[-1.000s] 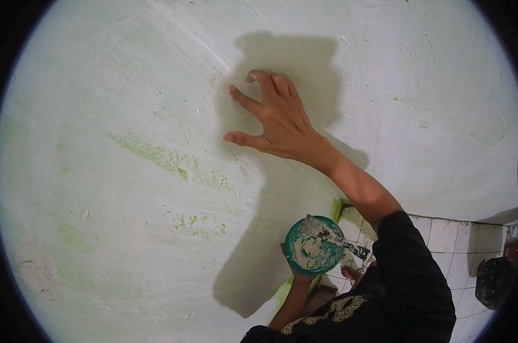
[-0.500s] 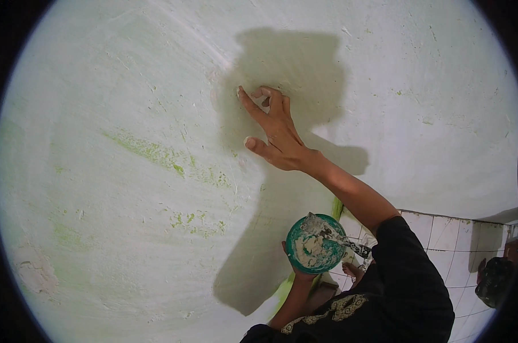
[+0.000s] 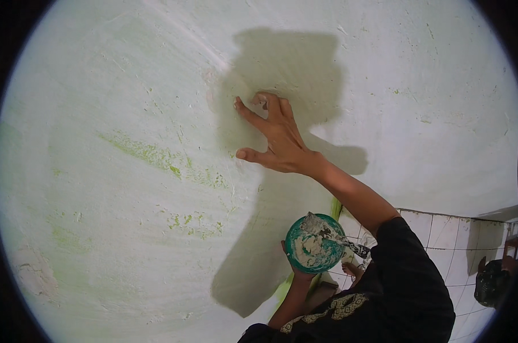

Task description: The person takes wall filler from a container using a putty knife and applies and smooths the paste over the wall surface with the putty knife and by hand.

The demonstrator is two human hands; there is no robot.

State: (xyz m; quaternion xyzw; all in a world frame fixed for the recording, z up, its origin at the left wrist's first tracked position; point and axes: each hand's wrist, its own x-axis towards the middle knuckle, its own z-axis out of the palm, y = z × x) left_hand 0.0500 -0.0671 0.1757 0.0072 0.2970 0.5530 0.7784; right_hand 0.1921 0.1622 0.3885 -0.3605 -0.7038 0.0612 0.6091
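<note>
My right hand [image 3: 270, 134] is at the pale, scuffed wall [image 3: 127, 97], fingers apart and bent, with whitish paste on some fingertips; whether they touch the surface I cannot tell. Below it my left hand [image 3: 297, 271] grips a teal bowl [image 3: 293, 251] from beneath. Inside the bowl lies lumpy white paste [image 3: 313, 248], and a smeared scraper [image 3: 316, 226] rests across it, its handle poking out over the right rim. My hand's shadow falls on the wall around the fingers.
A white tiled floor [image 3: 442, 263] shows at lower right, beyond my dark sleeve and clothing. A dark bundle [image 3: 490, 286] sits on it at the far right, beside a brown wooden object [image 3: 513, 248]. Green paint shows along the wall corner. A bare foot [image 3: 350, 268] is below.
My right hand has moved lower on the wall since a second ago. Its thumb drew inward and has spread out again. The bowl stays about where it was.
</note>
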